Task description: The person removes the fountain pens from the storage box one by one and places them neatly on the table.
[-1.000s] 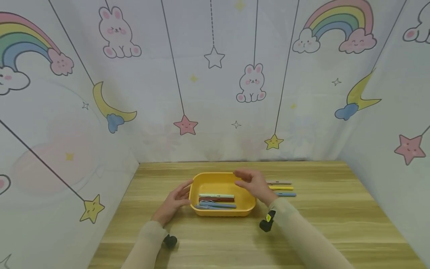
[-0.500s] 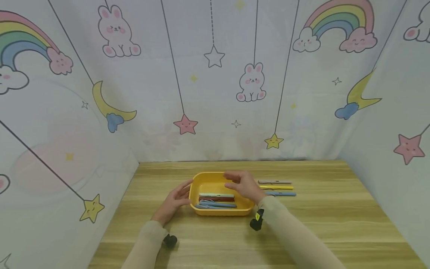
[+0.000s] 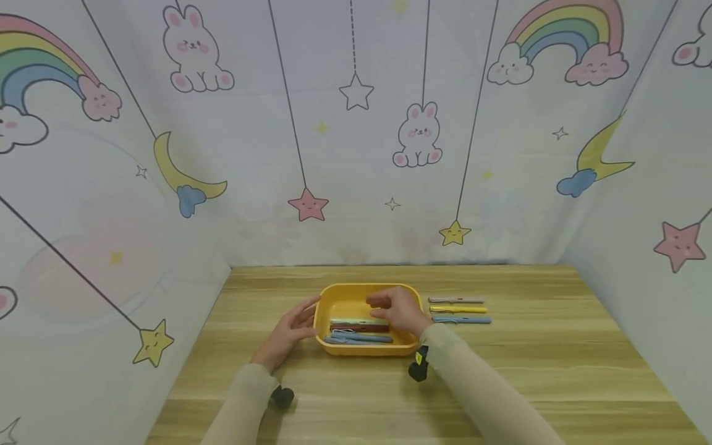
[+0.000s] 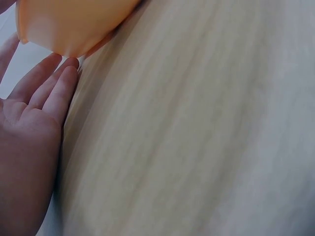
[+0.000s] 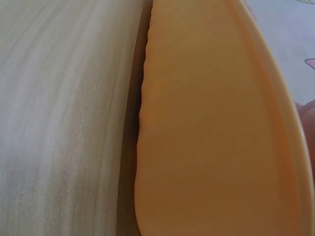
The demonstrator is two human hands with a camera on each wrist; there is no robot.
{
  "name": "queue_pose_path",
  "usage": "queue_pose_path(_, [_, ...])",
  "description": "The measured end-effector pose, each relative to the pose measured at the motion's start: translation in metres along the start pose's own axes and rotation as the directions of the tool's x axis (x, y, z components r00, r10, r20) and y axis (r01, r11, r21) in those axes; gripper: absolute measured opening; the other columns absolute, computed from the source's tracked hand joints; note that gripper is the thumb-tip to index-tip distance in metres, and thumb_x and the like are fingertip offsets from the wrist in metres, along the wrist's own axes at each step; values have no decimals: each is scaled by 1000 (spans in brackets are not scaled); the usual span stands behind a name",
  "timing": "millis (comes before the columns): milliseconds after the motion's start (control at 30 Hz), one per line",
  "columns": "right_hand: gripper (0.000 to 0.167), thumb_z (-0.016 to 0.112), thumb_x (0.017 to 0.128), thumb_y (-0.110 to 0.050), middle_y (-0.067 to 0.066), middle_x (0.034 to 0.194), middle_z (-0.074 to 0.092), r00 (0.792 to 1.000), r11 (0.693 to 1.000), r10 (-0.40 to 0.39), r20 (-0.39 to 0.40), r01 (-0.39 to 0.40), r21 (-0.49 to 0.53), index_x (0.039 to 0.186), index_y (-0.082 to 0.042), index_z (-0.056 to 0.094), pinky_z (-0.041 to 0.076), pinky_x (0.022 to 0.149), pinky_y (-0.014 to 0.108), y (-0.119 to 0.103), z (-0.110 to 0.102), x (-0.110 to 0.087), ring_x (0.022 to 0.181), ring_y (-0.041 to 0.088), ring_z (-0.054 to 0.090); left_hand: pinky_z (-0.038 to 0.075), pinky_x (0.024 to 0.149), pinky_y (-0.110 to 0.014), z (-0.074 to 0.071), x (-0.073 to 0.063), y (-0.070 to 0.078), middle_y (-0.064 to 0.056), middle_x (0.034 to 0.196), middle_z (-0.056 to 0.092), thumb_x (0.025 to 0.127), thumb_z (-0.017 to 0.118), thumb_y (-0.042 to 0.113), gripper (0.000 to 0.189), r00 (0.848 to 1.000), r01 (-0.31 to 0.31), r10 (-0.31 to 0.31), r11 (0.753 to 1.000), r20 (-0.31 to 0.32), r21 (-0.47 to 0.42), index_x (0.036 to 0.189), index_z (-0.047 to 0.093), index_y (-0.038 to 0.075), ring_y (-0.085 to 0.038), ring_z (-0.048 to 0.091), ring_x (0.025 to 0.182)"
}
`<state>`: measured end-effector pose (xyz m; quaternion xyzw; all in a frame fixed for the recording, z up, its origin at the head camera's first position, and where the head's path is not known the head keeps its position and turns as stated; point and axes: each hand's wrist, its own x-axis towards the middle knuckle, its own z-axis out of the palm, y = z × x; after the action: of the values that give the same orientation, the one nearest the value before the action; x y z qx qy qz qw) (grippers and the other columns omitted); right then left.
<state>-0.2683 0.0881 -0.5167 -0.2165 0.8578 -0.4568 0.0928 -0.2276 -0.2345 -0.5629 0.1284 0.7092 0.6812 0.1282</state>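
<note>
A yellow plastic basket [image 3: 369,351] sits on the wooden table. Inside, toward its near side, lie a pale green pen [image 3: 347,322], a reddish-brown pen [image 3: 356,329] and blue pens [image 3: 364,338]. My left hand [image 3: 286,334] rests against the basket's left end with fingers extended; the left wrist view shows fingertips [image 4: 71,62] at the basket wall [image 4: 74,24]. My right hand [image 3: 403,311] is over the basket's right half, fingers pointing left above the pens' right ends, holding nothing visible. The basket wall [image 5: 211,123] hides most of that hand in the right wrist view.
Right of the basket, a pinkish pen [image 3: 458,300], a yellow pen [image 3: 458,309] and a blue pen [image 3: 464,320] lie in a row on the table [image 3: 356,402]. A printed cloth wall [image 3: 356,154] stands behind and along both sides.
My right hand has moved left and down from the basket's right rim into the basket, uncovering the pens on the table. The left hand has stayed at the basket's left end.
</note>
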Motion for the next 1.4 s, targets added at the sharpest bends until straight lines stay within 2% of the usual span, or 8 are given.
queue_pose_path(200, [35, 77, 94, -4, 11, 124, 76, 999, 1000, 3, 40, -2, -22, 129, -3, 74, 61, 95, 42, -1, 3, 2, 113, 27, 74, 42, 116, -27, -1, 1, 0, -18, 167, 36, 99, 68, 2, 74, 1000, -24, 24, 1000, 15, 8, 164, 37, 18, -37, 37, 153])
queue_pose_path(367, [32, 77, 93, -1, 10, 118, 78, 997, 999, 21, 81, -18, -42, 126, -2, 76, 62, 93, 41, 0, 5, 2, 106, 24, 75, 42, 115, -24, -1, 2, -1, -16, 167, 38, 98, 69, 2, 73, 1000, -15, 15, 1000, 14, -1, 163, 39, 20, -35, 38, 153])
queue_pose_path(767, [29, 78, 89, 7, 11, 107, 80, 997, 993, -10, 75, 18, -118, 117, 0, 79, 64, 86, 40, 2, 8, 4, 99, 27, 76, 44, 112, -23, -1, 1, 1, -17, 167, 37, 99, 68, 0, 74, 999, -27, 27, 1000, 25, -4, 164, 38, 19, -37, 39, 152])
queue_pose_path(1133, [33, 82, 83, 10, 10, 109, 80, 997, 988, -7, 71, 18, -152, 114, -1, 80, 64, 85, 38, 5, 13, 5, 98, 26, 77, 44, 113, -24, -1, 0, -2, -19, 167, 37, 99, 68, 1, 75, 999, -33, 32, 999, 30, 6, 164, 37, 19, -38, 39, 152])
queue_pose_path(1400, [32, 79, 86, 10, 11, 111, 80, 996, 985, -28, 88, 43, -164, 115, 0, 79, 63, 89, 42, 5, 14, 3, 103, 28, 76, 44, 113, -23, -1, -1, -1, -18, 166, 38, 98, 70, 2, 75, 1000, -21, 21, 1000, 15, 5, 164, 38, 20, -37, 39, 152])
